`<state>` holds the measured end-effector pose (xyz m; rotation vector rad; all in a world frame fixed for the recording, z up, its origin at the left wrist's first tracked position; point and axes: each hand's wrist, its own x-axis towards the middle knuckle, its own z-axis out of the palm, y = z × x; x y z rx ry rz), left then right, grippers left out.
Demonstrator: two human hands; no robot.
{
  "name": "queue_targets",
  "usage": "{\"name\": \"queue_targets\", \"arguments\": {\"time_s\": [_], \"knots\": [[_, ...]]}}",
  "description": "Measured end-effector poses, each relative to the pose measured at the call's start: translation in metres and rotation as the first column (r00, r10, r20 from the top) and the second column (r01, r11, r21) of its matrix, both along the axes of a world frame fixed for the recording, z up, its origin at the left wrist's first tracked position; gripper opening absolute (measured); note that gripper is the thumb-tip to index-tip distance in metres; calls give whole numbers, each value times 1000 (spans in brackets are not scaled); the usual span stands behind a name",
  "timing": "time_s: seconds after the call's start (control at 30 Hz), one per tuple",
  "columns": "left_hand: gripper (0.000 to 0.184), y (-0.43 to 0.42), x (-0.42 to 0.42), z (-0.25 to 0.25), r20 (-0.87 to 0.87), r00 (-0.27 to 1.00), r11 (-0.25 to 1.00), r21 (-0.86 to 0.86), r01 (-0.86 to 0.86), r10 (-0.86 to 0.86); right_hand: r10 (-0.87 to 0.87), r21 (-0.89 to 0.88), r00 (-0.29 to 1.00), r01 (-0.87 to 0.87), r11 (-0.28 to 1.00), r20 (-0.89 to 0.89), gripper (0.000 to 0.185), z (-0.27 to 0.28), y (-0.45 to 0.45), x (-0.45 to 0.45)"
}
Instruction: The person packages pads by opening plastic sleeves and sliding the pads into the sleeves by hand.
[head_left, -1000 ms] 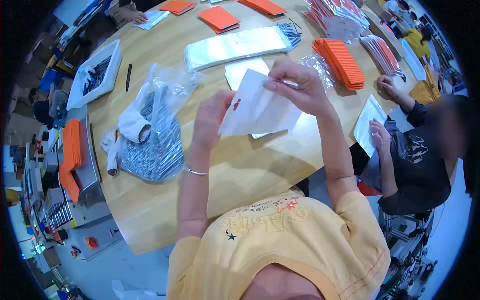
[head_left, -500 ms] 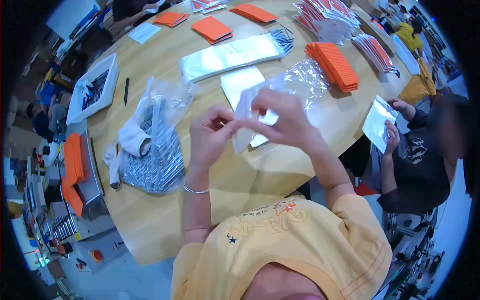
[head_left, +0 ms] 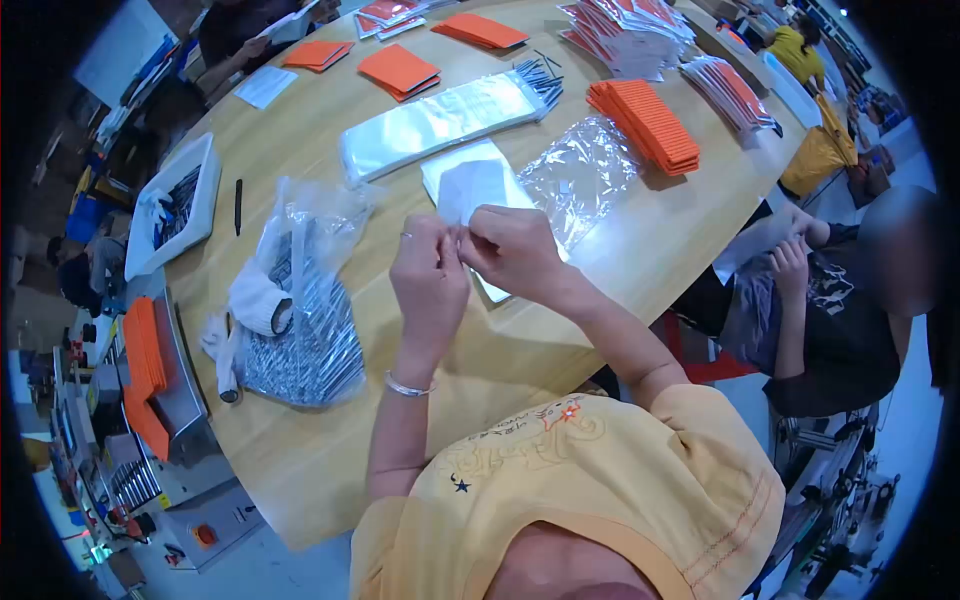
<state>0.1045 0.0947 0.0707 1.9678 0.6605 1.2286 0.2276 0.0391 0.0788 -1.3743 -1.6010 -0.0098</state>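
Note:
My left hand (head_left: 430, 270) and my right hand (head_left: 517, 252) meet over the middle of the table, fingers pinched together at the edge of a translucent plastic bag (head_left: 472, 188). The bag extends away from me beyond the fingertips. Behind it lies a stack of white sheets (head_left: 508, 185), partly covered by the bag and my right hand. A crumpled clear plastic wrapper (head_left: 582, 170) is to the right of the stack. Left of my left hand rests a large clear bag full of thin metallic pieces (head_left: 310, 345), with a white glove (head_left: 258, 298) on it.
A long pack of clear sleeves (head_left: 440, 125) lies beyond the sheets. Orange card stacks (head_left: 645, 125) and filled packets (head_left: 630, 40) stand farther back. A white tray (head_left: 205, 205) and a black pen (head_left: 238, 207) are left. A co-worker (head_left: 830, 300) sits at the right.
My hands have come closer together, both pinching the bag's edge. The bag now extends away from me over the white sheets. At right, the co-worker's hands and white packet have shifted lower.

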Motion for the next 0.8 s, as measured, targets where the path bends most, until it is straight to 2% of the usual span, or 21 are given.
{"name": "queue_targets", "arguments": {"time_s": [0.07, 0.27, 0.33, 0.4, 0.43, 0.5, 0.57, 0.6, 0.73, 0.8], "knots": [[8, 0, 4, -7, -73, 975, 939, 293, -180, 210, -176, 89, 973, 164, 982, 152, 14, -4, 4, -5], [8, 4, 2, -5, -67, 971, 942, 264, -204, 229, -174, 112, 981, 163, 980, 89, 16, -1, 12, -8], [8, 10, -7, 3, -40, 999, 998, -59, -36, 33, -26, 23, 991, 29, 999, -130, 17, -1, 14, -7], [8, 13, -11, 9, 47, 986, 915, -366, 168, -162, 92, -34, 932, -110, 993, -351, 17, -2, 14, -4], [8, 13, -11, 8, 47, 983, 914, -363, 180, -175, 80, -31, 933, -97, 995, -350, 17, -3, 14, -3], [8, 13, -7, 1, -52, 997, 988, -145, 42, -50, 15, 26, 984, -11, 1000, -179, 17, -5, 16, -2], [7, 11, -4, -7, -113, 989, 992, 86, -90, 100, -60, 86, 998, 60, 994, -6, 17, -8, 18, -3], [7, 10, -3, -10, -117, 989, 993, 83, -81, 91, -69, 82, 998, 69, 994, -9, 17, -9, 18, -5], [5, 13, 0, -18, -172, 935, 912, 331, -243, 312, -265, 65, 949, 257, 964, 172, 20, -11, 23, -14], [5, 18, 0, -19, -170, 932, 916, 308, -259, 321, -254, 84, 953, 243, 966, 165, 20, -13, 21, -17]]}}
